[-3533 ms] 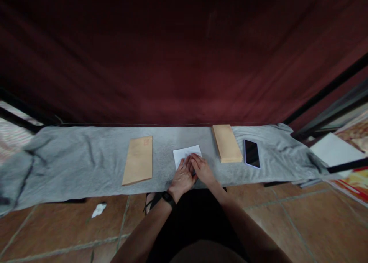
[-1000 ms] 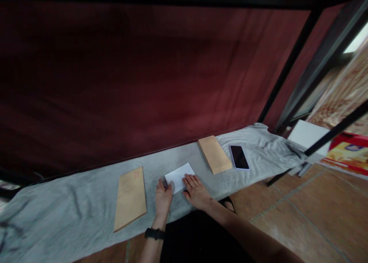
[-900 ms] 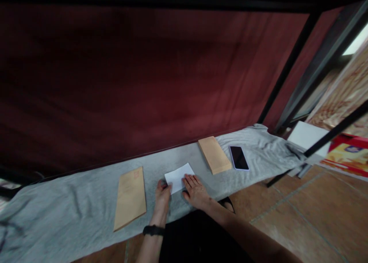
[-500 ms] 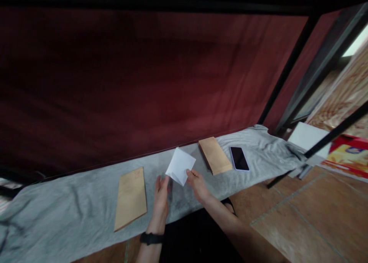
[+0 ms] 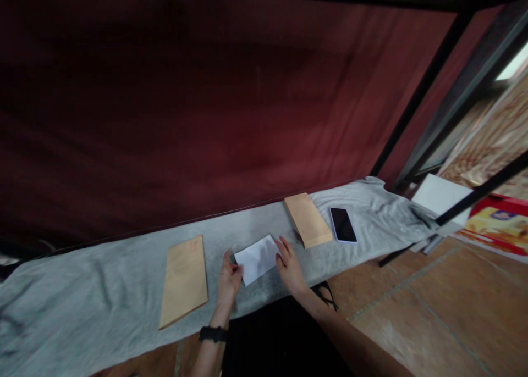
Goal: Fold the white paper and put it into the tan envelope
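A white folded sheet of paper [image 5: 256, 260] lies low over the grey cloth in front of me, slightly tilted. My left hand [image 5: 230, 282], with a dark band on its wrist, pinches the paper's left edge between thumb and fingers. At the right edge, my right hand [image 5: 290, 267] has its fingers apart, with the fingertips beside or touching the paper. To the left lies a brown envelope [image 5: 184, 281] with a small red mark near its top. A stack of brown envelopes [image 5: 308, 221] rests to the right of the paper.
A phone [image 5: 343, 225] with a dark screen lies right of the stack. Grey cloth [image 5: 94, 289] covers the narrow bench against a dark red panel [image 5: 247, 107]. Black frame bars [image 5: 421, 96] stand at right, near a white box [image 5: 441, 198] and tiled floor [image 5: 416, 311].
The paper has come down towards me and turned, now showing a longer rectangular shape. My left hand has taken its left edge; my right hand's fingers have opened from their pinch.
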The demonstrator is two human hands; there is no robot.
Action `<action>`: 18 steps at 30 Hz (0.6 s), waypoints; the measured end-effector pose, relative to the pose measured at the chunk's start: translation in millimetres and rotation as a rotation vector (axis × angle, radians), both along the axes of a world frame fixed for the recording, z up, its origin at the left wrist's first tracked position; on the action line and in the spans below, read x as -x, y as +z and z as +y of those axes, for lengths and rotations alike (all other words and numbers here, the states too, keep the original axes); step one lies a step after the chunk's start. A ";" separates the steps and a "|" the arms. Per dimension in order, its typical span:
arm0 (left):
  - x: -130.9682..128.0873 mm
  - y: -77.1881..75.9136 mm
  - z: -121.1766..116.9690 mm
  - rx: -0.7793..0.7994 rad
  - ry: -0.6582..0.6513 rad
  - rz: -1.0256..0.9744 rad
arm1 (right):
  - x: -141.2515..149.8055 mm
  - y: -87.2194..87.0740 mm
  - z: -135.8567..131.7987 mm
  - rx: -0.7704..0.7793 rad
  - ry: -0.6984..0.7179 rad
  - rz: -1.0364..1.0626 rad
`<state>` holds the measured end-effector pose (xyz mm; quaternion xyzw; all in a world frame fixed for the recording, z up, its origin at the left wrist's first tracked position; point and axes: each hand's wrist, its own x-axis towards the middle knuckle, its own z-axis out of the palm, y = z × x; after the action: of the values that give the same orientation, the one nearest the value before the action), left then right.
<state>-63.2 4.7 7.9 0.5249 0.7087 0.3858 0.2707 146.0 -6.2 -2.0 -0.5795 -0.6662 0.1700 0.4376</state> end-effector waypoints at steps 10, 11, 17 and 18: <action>-44.2 12.8 -25.2 -0.153 -0.051 0.438 | 21.7 2.3 -7.6 0.088 0.247 -0.583; -54.5 8.8 -28.3 -0.165 -0.121 0.442 | 20.9 1.5 -8.3 0.091 0.258 -0.608; -85.8 -11.3 -39.9 -0.082 -0.298 0.622 | 11.2 -2.9 -6.0 0.054 0.320 -0.685; -84.0 -12.5 -40.9 -0.077 -0.299 0.655 | 9.2 -4.1 -4.1 0.055 0.306 -0.684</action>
<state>20.8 -36.2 -4.7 0.7283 0.6583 0.1798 0.0626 136.9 -10.3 -6.0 -0.5080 -0.8480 0.0479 0.1434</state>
